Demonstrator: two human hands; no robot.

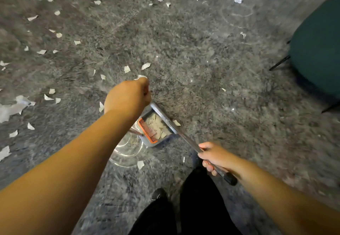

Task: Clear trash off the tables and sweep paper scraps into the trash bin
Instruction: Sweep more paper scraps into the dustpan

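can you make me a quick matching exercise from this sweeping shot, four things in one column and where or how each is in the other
Things:
1. dustpan
2. left hand
3. right hand
4. green chair

States:
a. at the right edge of the view
b. grips the long dustpan handle
c. on the carpet, paper scraps inside
d. raised above the dustpan, fingers curled

Pairs: 1-c, 2-d, 3-b, 4-a

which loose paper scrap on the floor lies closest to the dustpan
The scrap just right of the dustpan, touching its handle side; every other loose scrap lies farther off on the carpet.
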